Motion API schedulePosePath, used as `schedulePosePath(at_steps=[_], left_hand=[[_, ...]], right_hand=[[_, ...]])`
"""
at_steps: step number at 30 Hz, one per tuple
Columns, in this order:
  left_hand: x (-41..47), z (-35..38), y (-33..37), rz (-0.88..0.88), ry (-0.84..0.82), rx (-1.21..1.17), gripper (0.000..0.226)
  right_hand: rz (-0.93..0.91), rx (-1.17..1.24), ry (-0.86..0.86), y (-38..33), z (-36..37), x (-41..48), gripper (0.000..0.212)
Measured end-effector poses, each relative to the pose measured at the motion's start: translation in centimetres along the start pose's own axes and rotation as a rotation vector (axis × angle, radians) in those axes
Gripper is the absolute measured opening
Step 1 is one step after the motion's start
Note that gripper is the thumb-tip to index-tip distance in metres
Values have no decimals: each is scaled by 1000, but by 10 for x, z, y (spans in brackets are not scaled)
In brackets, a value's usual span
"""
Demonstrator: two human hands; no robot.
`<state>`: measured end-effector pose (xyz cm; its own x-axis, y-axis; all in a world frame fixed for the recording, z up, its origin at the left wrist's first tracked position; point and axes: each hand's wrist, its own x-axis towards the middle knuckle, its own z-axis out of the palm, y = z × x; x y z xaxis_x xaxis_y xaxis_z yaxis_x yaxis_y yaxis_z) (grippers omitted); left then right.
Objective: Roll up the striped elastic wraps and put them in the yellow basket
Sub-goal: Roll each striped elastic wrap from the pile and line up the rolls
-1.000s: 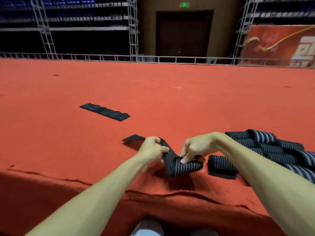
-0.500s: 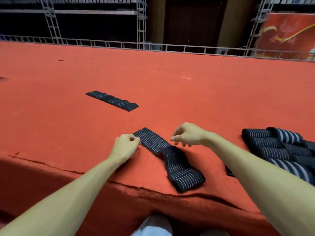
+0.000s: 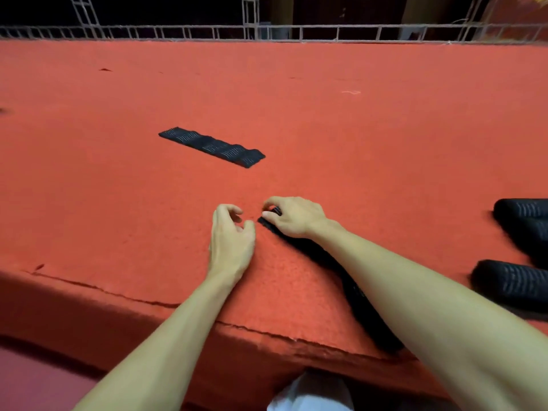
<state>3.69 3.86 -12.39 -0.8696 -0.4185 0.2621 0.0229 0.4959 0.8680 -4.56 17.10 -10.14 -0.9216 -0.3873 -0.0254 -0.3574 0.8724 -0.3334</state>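
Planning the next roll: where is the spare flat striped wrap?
Head view: the flat black striped elastic wrap lies on the red carpet, left of centre, beyond the left hand.

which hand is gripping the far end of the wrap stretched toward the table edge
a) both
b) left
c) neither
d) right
d: the right hand pinches the far end of the stretched wrap, while the left hand sits just beside that end, fingers loosely curled, gripping nothing.
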Motion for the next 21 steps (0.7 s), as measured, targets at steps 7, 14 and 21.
schedulePosePath(at_steps=[7,14,21], left_hand=[[2,4,-4,45,-33,50,14],[-10,2,3,250,-162,169,21],[-70,44,77,199,-279,-273,30]], right_hand=[[83,210,89,5,-3,-1,31],[19,472,111,53,-45,-60,38],[66,936,253,65,-118,-144,57]])
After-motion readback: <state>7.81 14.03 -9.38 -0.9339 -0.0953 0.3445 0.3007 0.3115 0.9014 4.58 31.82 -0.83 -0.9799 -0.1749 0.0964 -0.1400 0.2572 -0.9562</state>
